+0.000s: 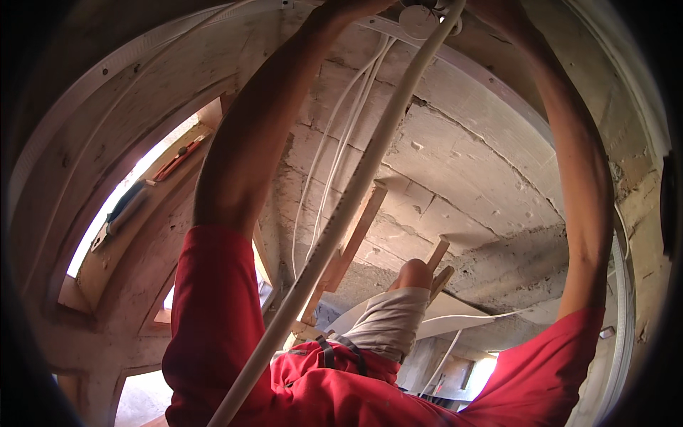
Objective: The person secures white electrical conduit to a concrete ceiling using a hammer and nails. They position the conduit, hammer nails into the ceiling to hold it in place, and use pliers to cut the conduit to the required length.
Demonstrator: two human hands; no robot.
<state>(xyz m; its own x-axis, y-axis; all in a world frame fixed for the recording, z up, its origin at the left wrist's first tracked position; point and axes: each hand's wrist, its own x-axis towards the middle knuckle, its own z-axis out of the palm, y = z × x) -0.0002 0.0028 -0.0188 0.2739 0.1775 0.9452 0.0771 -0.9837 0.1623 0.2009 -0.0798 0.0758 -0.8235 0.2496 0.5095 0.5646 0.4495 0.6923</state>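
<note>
Both my arms stretch up to the top edge of the head view, where my hands are mostly cut off. My left hand is just left of a round white fitting on a pale metal strip. On the other side of that fitting is my right hand, near the upper end of a thick white tube. The tube slants down across the view, in front of my body, to the lower left. My fingers are out of sight, so any grip is hidden.
Thin white cables hang along the block wall. A wooden beam stands out behind the tube. Orange-handled tools and a dark tool lie on the window ledge at left. Ribbed tubing runs down the right side.
</note>
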